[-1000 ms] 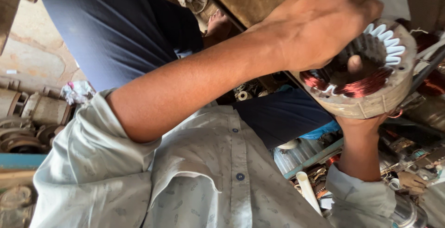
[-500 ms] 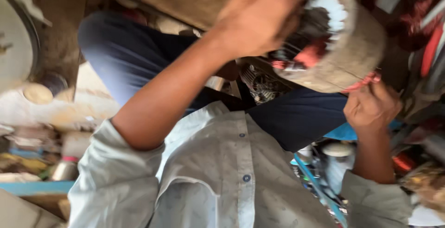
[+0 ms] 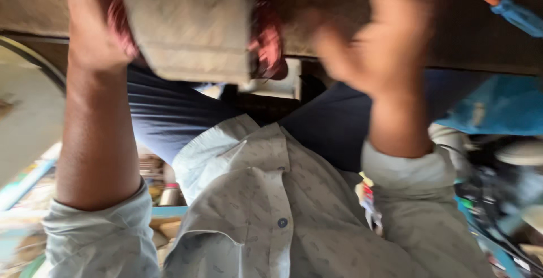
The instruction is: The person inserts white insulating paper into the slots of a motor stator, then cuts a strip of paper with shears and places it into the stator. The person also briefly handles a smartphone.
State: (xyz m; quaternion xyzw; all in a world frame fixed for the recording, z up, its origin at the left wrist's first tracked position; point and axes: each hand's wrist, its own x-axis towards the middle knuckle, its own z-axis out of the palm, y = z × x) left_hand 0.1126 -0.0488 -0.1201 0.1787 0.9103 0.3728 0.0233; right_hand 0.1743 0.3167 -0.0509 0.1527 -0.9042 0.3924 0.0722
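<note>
L hand [image 3: 99, 29] grips the left end of the motor stator [image 3: 192, 23], a grey-beige ribbed cylinder w/ reddish copper windings [image 3: 268, 49] bulging from its right end. Fingers wrap the stator's left edge, closed onto it; thumb side is hidden behind the casing. L forearm runs straight down from the stator to a rolled pale shirt cuff [image 3: 96, 230], elbow low in view.

R hand [image 3: 384, 40] sits just right of the stator, near the winding end, heavily motion-blurred. Fingers look spread and apart, palm toward the camera; can't tell if any fingertip touches the windings. R forearm drops from it to the other cuff, wrist roughly upright.

Stator is up top of the view, above the dark blue trousers [image 3: 186, 114] and the shirt's buttoned front [image 3: 271, 210], against a brown wooden surface [image 3: 317, 12].

Far right of the stator, past the R hand: a screwdriver-like tool [image 3: 498, 1] w/ orange shaft and blue handle, and a blue sheet [image 3: 498, 108] below it. Blurred workshop clutter [image 3: 509, 199] lies low right of the shirt.
</note>
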